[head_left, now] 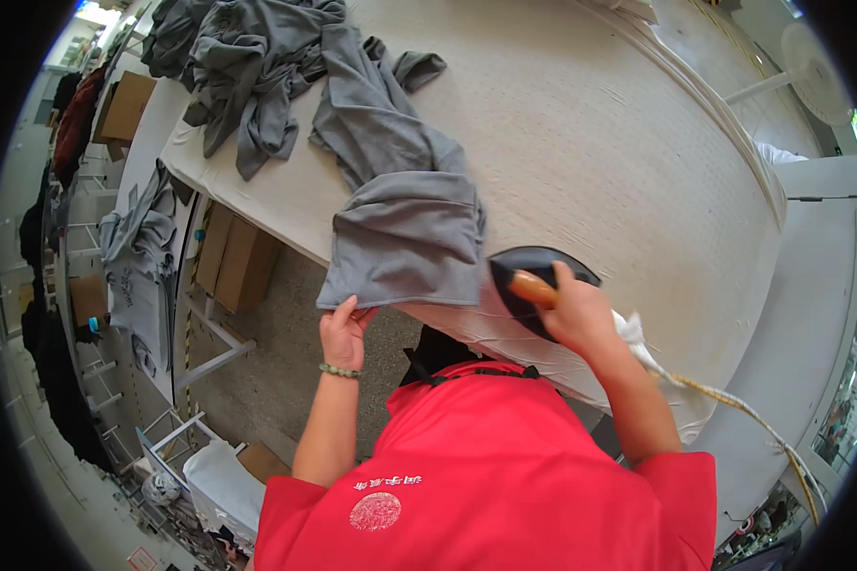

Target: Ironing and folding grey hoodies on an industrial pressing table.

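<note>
A grey garment (405,243) lies along the near edge of the padded ironing table, its hemmed end spread fairly flat and the rest bunched toward the back. My left hand (346,328) pinches the near left corner of that hem, fingers closed on the fabric. To the right of the cloth, my right hand (578,309) is wrapped around the wooden handle of a black iron (514,262). The iron is on or just over the table cover, beside the garment's right edge; whether its sole touches the cover I cannot tell.
A heap of grey garments (248,62) lies at the back left of the white-covered table (581,143). The iron's cord and hose (747,409) trail off to the right. Cardboard boxes (238,257) stand below the left edge, near a side table with grey clothes (143,276).
</note>
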Demonstrator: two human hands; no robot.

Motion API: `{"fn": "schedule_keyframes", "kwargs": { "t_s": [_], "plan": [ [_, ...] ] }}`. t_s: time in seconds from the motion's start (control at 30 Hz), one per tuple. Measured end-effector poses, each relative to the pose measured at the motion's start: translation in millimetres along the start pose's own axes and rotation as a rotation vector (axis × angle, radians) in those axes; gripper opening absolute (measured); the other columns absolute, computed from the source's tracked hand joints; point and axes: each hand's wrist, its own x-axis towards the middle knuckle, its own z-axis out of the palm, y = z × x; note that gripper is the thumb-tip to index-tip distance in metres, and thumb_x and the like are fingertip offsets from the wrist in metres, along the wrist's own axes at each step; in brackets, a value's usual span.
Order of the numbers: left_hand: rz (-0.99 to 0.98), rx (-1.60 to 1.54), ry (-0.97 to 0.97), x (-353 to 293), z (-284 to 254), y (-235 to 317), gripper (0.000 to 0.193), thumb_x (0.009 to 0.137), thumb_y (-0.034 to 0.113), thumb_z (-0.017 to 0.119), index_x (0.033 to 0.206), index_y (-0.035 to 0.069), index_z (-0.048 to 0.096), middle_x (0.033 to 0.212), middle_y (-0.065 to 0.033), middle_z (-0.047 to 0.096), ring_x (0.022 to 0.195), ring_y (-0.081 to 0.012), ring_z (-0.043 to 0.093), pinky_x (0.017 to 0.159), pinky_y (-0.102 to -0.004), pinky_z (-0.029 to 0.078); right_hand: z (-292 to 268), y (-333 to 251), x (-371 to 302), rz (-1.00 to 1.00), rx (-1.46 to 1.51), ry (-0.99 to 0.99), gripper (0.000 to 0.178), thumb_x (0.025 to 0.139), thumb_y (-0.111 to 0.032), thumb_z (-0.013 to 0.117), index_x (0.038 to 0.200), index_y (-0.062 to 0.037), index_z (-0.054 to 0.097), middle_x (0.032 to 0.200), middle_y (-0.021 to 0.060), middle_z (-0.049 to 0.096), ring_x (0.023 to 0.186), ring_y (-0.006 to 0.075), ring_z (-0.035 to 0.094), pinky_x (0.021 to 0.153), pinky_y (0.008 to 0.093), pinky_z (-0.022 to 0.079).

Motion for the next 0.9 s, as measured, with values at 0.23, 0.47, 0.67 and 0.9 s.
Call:
{"fn": "schedule_keyframes", "kwargs": {
  "t_s": [0.23, 0.47, 0.67, 0.9],
  "plan": [
    [0.001, -0.106, 0.033, -16.0, 6.2, -19.0, 0.033, 0.1, 0.009, 0.059, 0.132, 0.007, 0.06, 0.122, -0.0089, 0.072, 0.111, -0.0243, 0.071, 0.1, -0.0485, 0.059, -18.1, -187.8, 95.7, -0.457, -0.051, -0.068, 0.031, 0.091, -0.017, 0.064, 0.114, 0.0046, 0.058, 0.092, 0.0245, 0.075, 0.089, 0.0431, 0.074, 0.077, 0.0526, 0.059],
    [-0.13, -0.4, -0.039, -20.2, 30.8, -29.3, 0.027, 0.104, 0.023, 0.06, 0.126, 0.006, 0.064, 0.123, -0.0097, 0.072, 0.113, -0.0257, 0.069, 0.105, -0.0491, 0.055, -57.8, -87.8, 113.1, 0.037, -0.041, 0.068, 0.03, 0.095, -0.023, 0.064, 0.113, 0.001, 0.065, 0.106, 0.0264, 0.074, 0.1, 0.0444, 0.072, 0.086, 0.0534, 0.057],
    [-0.36, -0.491, -0.621, 29.2, 32.0, -63.7, 0.036, 0.107, 0.038, 0.06, 0.118, 0.005, 0.071, 0.122, -0.01, 0.073, 0.114, -0.024, 0.068, 0.106, -0.0413, 0.052, -23.3, 155.0, 13.3, 0.411, 0.05, 0.397, 0.028, 0.091, -0.017, 0.07, 0.115, -0.0033, 0.066, 0.101, 0.0266, 0.073, 0.099, 0.0477, 0.069, 0.086, 0.0548, 0.054],
    [0.089, 0.632, -0.809, 16.2, 282.9, 82.5, 0.041, 0.111, 0.035, 0.057, 0.121, -0.002, 0.073, 0.11, -0.001, 0.073, 0.099, -0.0101, 0.063, 0.089, -0.0271, 0.051, -23.5, 316.5, -77.1, 0.603, 0.22, 0.476, 0.029, 0.087, -0.019, 0.075, 0.108, 0.0008, 0.07, 0.095, 0.0244, 0.074, 0.096, 0.0434, 0.072, 0.085, 0.0505, 0.055]
  ]
}}
